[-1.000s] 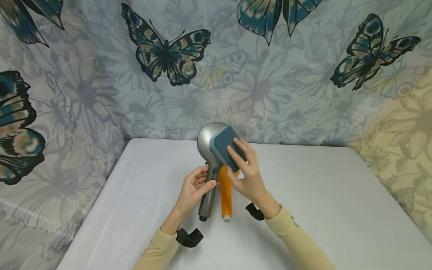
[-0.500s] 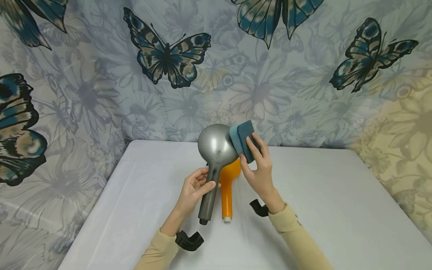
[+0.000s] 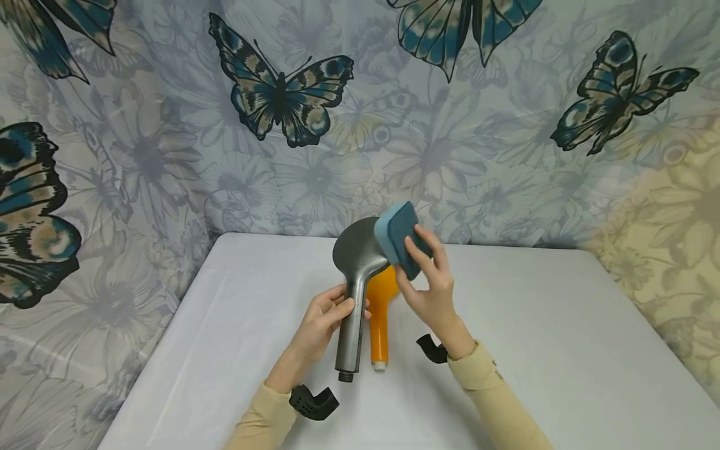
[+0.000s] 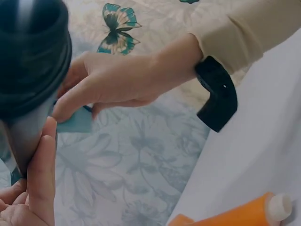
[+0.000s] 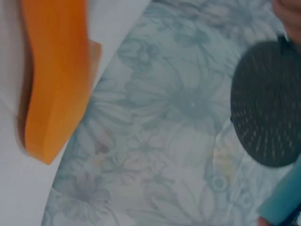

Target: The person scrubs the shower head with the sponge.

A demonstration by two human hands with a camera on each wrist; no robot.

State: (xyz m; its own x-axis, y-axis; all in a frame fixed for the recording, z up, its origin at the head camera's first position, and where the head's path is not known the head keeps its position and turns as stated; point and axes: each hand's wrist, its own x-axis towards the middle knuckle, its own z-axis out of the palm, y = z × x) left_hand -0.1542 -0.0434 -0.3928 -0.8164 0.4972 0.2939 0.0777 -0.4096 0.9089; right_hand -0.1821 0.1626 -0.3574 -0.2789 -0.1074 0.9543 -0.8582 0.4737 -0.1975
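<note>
A grey shower head (image 3: 355, 256) is raised over the table, its handle pointing down toward the person. My left hand (image 3: 320, 325) grips that handle, thumb lying across the front. In my right hand (image 3: 432, 290) is a two-tone blue sponge (image 3: 396, 234), pinched between thumb and fingers. The sponge overlaps the upper right edge of the shower head. From the right wrist view, the dotted spray face (image 5: 268, 106) shows, with the sponge's light blue side (image 5: 284, 195) right at its lower edge.
Behind the grey handle lies an orange shower-head-shaped thing (image 3: 379, 319) with a white end, on the white table (image 3: 506, 337). Butterfly-patterned cloth (image 3: 427, 144) rises behind the table. A black curved mount (image 3: 314, 403) sits at the left wrist, another (image 3: 432, 348) at the right.
The sponge has gone from the shower head's back to its right edge, then slightly left, turning its light side outward. My left hand has tilted the shower head and brought its handle more upright.
</note>
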